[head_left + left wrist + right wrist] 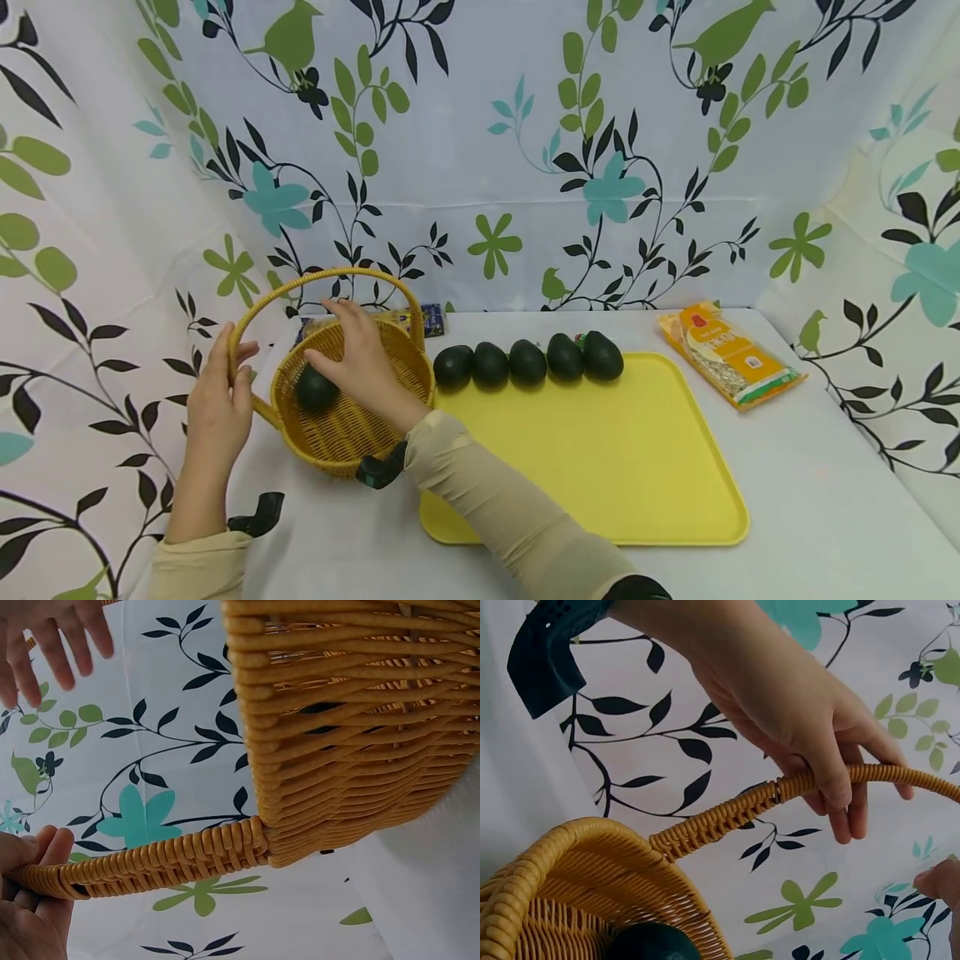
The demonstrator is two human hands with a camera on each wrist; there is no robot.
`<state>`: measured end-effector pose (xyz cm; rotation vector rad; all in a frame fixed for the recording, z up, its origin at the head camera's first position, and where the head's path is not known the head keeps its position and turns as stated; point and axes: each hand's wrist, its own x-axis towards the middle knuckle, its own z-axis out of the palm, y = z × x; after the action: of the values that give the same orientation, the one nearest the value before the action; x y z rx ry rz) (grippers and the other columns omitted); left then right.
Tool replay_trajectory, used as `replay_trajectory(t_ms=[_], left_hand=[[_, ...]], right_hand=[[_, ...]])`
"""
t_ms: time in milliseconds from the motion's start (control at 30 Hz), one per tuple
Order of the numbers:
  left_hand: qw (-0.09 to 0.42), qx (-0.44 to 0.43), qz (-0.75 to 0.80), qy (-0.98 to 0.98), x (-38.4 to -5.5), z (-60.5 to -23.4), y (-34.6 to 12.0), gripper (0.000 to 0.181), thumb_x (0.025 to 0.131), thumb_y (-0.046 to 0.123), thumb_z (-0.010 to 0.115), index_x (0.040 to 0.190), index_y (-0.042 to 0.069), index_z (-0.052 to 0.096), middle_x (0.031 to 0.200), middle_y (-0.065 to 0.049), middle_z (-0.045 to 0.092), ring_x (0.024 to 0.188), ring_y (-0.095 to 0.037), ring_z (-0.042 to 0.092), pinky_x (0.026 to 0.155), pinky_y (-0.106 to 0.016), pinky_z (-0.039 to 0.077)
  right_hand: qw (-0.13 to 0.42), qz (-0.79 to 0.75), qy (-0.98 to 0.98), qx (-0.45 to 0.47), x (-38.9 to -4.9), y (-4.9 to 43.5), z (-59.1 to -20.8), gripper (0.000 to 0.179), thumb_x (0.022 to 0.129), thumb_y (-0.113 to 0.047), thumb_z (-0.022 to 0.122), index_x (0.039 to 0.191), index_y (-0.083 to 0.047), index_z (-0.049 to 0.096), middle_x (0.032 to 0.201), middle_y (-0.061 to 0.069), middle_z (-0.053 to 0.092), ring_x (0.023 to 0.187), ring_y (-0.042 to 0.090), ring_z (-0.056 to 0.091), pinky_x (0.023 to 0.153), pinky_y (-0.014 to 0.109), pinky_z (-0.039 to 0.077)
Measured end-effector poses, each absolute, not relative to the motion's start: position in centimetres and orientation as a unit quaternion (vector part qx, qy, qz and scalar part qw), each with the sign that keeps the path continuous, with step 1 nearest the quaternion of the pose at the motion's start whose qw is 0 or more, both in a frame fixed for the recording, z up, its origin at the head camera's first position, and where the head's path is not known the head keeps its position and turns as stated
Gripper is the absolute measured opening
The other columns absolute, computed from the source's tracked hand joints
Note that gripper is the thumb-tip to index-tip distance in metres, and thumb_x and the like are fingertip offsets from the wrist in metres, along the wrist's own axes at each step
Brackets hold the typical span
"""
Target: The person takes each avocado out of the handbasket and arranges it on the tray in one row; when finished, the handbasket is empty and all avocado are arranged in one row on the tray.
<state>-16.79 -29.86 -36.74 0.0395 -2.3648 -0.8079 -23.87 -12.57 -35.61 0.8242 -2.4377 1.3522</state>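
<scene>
A yellow-brown wicker basket [337, 446] stands tilted at the left of the table, with one dark avocado [315, 392] inside. My left hand [219, 408] grips the left side of its arched handle [341, 272]; the right wrist view shows that thumb and fingers around the handle [731, 814]. Over the basket's opening is my right hand [367, 358], fingers spread and holding nothing, apart from the avocado as far as can be seen. Several more avocados [527, 363] form a row along the far edge of a yellow tray [592, 458].
An orange and clear packet [731, 354] lies at the table's right rear. Behind the basket, a blue and yellow package [433, 320] is partly hidden. Patterned cloth [465, 150] hangs at the back and sides. My right forearm crosses the tray's near left corner.
</scene>
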Motion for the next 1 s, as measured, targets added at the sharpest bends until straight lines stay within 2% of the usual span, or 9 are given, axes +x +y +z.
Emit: replay_trajectory(t_ms=[233, 567, 667, 833, 1000], left_hand=[[0.316, 0.014, -0.310, -0.897, -16.7, -36.8, -29.8, 0.063, 0.098, 0.004, 0.043, 0.150, 0.031, 0.020, 0.129, -0.016, 0.057, 0.112, -0.041, 0.055, 0.089, -0.059, 0.045], [0.321, 0.011, -0.305, -0.897, -16.8, -36.6, -29.7, 0.064, 0.097, 0.003, 0.044, 0.150, 0.031, 0.020, 0.129, -0.017, 0.057, 0.112, -0.041, 0.056, 0.088, -0.058, 0.046], [0.323, 0.009, -0.305, -0.896, -16.8, -36.6, -29.6, 0.064, 0.097, 0.004, 0.044, 0.150, 0.030, 0.021, 0.129, -0.017, 0.058, 0.111, -0.042, 0.056, 0.087, -0.058, 0.046], [0.328, 0.006, -0.305, -0.894, -16.9, -36.6, -29.7, 0.063, 0.097, 0.004, 0.044, 0.150, 0.030, 0.021, 0.128, -0.017, 0.058, 0.110, -0.042, 0.057, 0.087, -0.058, 0.046], [0.323, 0.011, -0.306, -0.896, -16.8, -36.6, -29.7, 0.065, 0.097, 0.003, 0.044, 0.150, 0.031, 0.020, 0.128, -0.018, 0.058, 0.110, -0.042, 0.056, 0.088, -0.060, 0.046]], right_hand=[[0.051, 0.487, -0.834, 0.254, -25.5, -15.1, -36.7, 0.065, 0.089, -0.033, 0.063, 0.146, -0.022, 0.033, 0.151, 0.003, 0.033, 0.140, 0.018, 0.033, 0.111, 0.035, 0.038], [0.009, 0.395, -0.892, 0.220, -26.4, -17.8, -40.1, 0.066, 0.086, -0.039, 0.066, 0.142, -0.016, 0.039, 0.143, 0.001, 0.044, 0.133, 0.014, 0.041, 0.108, 0.026, 0.039], [-0.014, 0.365, -0.908, 0.208, -26.3, -18.1, -41.1, 0.068, 0.085, -0.041, 0.066, 0.143, -0.018, 0.038, 0.142, 0.001, 0.044, 0.132, 0.014, 0.042, 0.107, 0.026, 0.041], [-0.022, 0.312, -0.925, 0.217, -26.1, -18.7, -42.2, 0.073, 0.084, -0.044, 0.066, 0.146, -0.025, 0.033, 0.145, 0.003, 0.040, 0.134, 0.018, 0.041, 0.107, 0.030, 0.041], [-0.057, 0.257, -0.937, 0.232, -25.7, -19.4, -42.8, 0.074, 0.086, -0.044, 0.064, 0.148, -0.036, 0.024, 0.154, 0.003, 0.028, 0.141, 0.024, 0.032, 0.111, 0.036, 0.038]])
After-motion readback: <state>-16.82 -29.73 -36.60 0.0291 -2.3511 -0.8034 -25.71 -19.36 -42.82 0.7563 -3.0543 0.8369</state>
